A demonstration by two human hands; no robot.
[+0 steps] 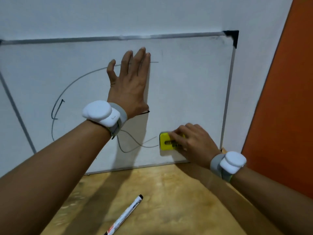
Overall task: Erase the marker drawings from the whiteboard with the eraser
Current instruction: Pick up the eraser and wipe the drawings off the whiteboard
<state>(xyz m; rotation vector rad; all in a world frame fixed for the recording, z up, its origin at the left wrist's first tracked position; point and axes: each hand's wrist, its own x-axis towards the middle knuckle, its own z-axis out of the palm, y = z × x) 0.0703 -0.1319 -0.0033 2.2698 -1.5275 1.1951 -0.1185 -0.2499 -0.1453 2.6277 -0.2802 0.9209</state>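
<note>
Nearest the camera, a marker pen (124,216) lies capped on the wooden table (169,192), well apart from both hands. Beyond it, the whiteboard (186,90) stands upright on the table against the wall (152,14). The right hand (193,143) presses the yellow eraser (165,141) against the board's lower right area, fingers clamped over its top. Curved marker lines (72,83) cover the board's left and middle, one ending just beside the eraser. The left hand (130,82) lies flat on the board higher up, fingers extended and only slightly apart. White sensor bands sit on both wrists.
</note>
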